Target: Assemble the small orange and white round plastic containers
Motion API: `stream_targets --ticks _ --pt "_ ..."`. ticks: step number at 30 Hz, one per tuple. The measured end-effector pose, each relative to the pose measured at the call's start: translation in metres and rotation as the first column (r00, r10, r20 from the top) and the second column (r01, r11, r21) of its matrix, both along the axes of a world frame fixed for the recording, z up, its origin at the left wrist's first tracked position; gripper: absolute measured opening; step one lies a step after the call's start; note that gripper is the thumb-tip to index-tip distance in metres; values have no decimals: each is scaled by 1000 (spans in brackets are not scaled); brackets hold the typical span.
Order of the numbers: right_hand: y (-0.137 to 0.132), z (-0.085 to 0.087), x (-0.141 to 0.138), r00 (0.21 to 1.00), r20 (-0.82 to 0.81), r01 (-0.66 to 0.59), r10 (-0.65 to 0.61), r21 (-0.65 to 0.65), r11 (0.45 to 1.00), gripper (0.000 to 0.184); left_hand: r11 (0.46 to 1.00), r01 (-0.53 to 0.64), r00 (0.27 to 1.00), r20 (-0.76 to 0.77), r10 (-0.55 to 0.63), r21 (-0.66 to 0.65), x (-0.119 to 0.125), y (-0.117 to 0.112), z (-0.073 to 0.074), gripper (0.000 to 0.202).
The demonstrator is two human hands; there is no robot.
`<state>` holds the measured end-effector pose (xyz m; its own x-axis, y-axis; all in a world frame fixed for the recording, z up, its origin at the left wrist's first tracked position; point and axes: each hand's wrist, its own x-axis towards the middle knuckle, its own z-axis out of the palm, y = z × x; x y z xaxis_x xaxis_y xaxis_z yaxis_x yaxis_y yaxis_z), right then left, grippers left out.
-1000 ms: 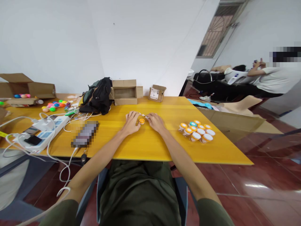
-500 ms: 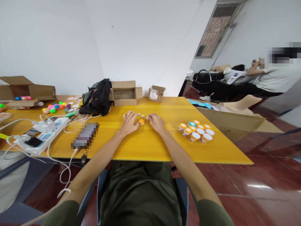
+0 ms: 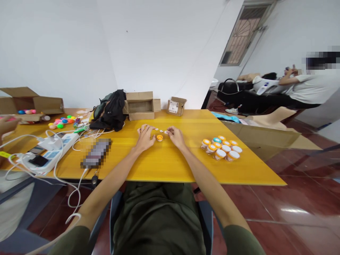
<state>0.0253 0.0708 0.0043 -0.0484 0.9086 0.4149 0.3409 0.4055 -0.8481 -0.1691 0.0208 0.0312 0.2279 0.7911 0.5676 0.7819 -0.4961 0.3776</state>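
My left hand [image 3: 145, 136] lies flat on the yellow table [image 3: 170, 163] with its fingers spread, just left of a small orange lid [image 3: 159, 137]. My right hand [image 3: 175, 136] rests on the table to the right of the lid, fingers curled, its fingertips pinching at a tiny white piece [image 3: 166, 132]. More tiny white pieces [image 3: 158, 130] lie in a row beyond the lid, between the two hands. What the right fingertips hold is too small to name.
Several small jars [image 3: 222, 147] with orange, white and teal lids stand at the right. A phone [image 3: 95, 152], a power strip [image 3: 54, 148] with cables, a black bag [image 3: 110, 109], cardboard boxes [image 3: 140, 104] and coloured balls [image 3: 61, 121] lie left and behind. Another person's hand [image 3: 7, 124] shows at far left; a person sits at back right.
My left hand has slid a little left and its fingers have spread. The right fingertips have closed in on a white piece. Another person's hand has come in at the far left.
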Motion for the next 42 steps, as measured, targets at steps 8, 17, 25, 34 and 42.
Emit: stream_targets --ticks 8,17,25,34,42 --pt "-8 9 -19 943 -246 -232 223 -11 973 23 999 34 999 -11 -34 -26 6 -3 3 25" --pt "-1 4 -15 980 -9 -196 198 98 976 16 999 -22 983 179 29 -44 3 3 4 19" --pt "17 2 0 811 579 -197 88 127 972 22 996 -65 950 303 81 -61 3 8 3 21" --pt "7 3 -2 905 416 -153 89 122 981 17 990 -79 925 361 118 -121 2 6 5 20" --pt "4 15 -9 945 -52 -320 323 64 945 19 982 -48 933 342 109 -181 6 4 8 20"
